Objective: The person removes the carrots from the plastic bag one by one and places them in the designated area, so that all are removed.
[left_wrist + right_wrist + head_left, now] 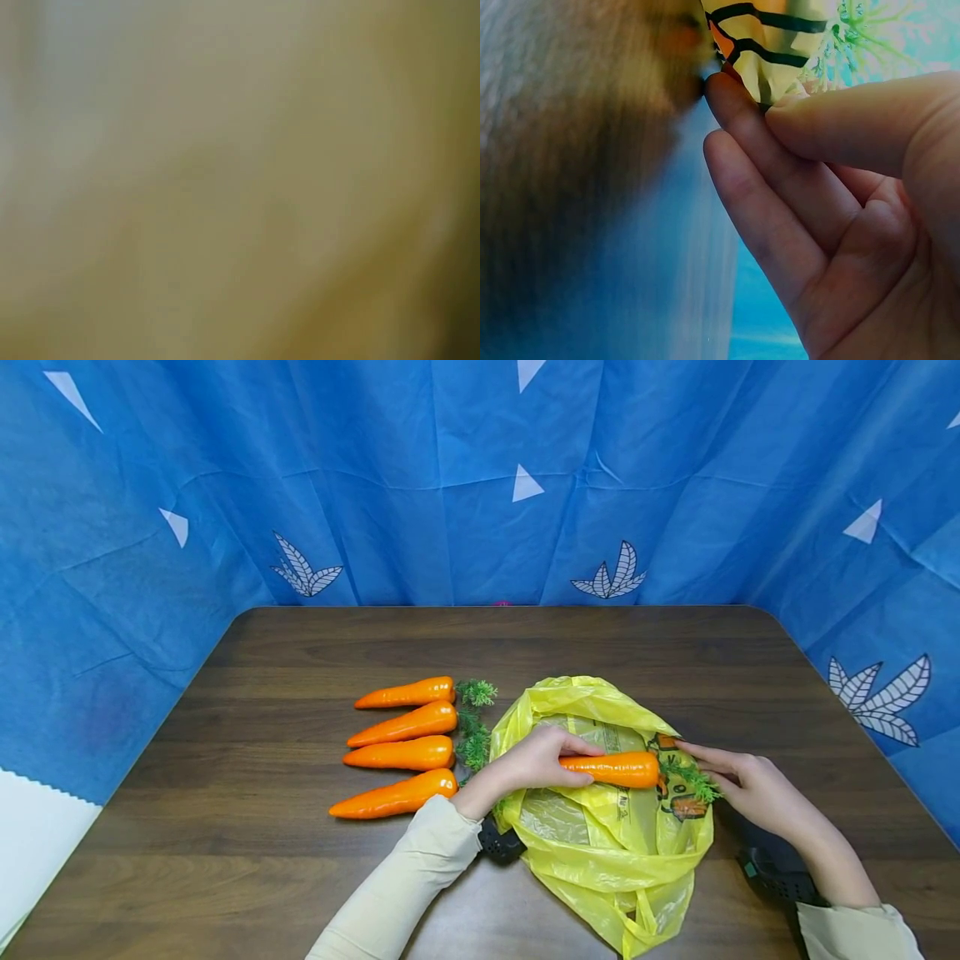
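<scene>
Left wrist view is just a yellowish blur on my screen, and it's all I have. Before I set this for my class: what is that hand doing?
Observer: The left hand grips a carrot by its tip end, over the yellow bag.
Operator: And the other hand?
Observer: The right hand pinches the bag's printed edge between thumb and fingertips.
Operator: Any more carrots?
Observer: Four carrots lie in a row on the table, left of the bag.
</scene>
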The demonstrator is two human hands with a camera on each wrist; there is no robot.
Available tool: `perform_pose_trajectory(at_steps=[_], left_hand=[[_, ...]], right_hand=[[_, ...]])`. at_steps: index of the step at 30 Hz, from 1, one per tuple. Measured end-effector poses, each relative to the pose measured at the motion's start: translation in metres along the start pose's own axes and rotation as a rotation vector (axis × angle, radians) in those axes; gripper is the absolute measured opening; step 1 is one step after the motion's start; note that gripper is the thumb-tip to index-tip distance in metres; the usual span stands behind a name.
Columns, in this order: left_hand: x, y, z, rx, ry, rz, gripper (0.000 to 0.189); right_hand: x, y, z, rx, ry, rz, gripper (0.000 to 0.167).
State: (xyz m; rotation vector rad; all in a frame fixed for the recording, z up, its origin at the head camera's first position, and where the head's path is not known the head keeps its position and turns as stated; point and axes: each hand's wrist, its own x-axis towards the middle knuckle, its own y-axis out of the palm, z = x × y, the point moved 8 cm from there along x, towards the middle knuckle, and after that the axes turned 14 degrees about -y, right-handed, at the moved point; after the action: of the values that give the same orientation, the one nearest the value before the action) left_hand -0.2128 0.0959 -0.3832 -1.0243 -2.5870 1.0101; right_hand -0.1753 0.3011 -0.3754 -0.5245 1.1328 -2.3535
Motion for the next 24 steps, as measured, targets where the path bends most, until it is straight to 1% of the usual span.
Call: perform_pose_trajectory(at_steps=[9, 12, 16, 18, 21, 24], left_hand=[[0.000, 0.000, -0.002, 0.020, -0.007, 0.000, 0.033], [-0.001, -0.001, -0.003, 0.010, -0.016, 0.002, 0.033], [-0.003, -0.005, -0.003, -0.065, -0.046, 0.003, 0.035], [-0.004, -0.008, -0.004, -0.117, -0.058, 0.003, 0.035], [-0.006, -0.013, -0.007, -0.192, -0.055, -0.005, 0.035], [-0.007, -0.017, -0.010, -0.267, -0.046, -0.004, 0.035]], right_hand=[[0.000, 0.000, 0.002, -0.012, -0.013, -0.001, 0.058], [0.000, -0.001, 0.002, -0.020, -0.019, -0.007, 0.058], [0.000, -0.002, 0.002, -0.044, -0.021, -0.012, 0.056], [0.000, -0.003, 0.002, -0.070, -0.015, -0.017, 0.048], [-0.001, -0.005, 0.002, -0.118, -0.013, -0.036, 0.031], [-0.001, -0.005, 0.002, -0.145, -0.020, -0.042, 0.026]])
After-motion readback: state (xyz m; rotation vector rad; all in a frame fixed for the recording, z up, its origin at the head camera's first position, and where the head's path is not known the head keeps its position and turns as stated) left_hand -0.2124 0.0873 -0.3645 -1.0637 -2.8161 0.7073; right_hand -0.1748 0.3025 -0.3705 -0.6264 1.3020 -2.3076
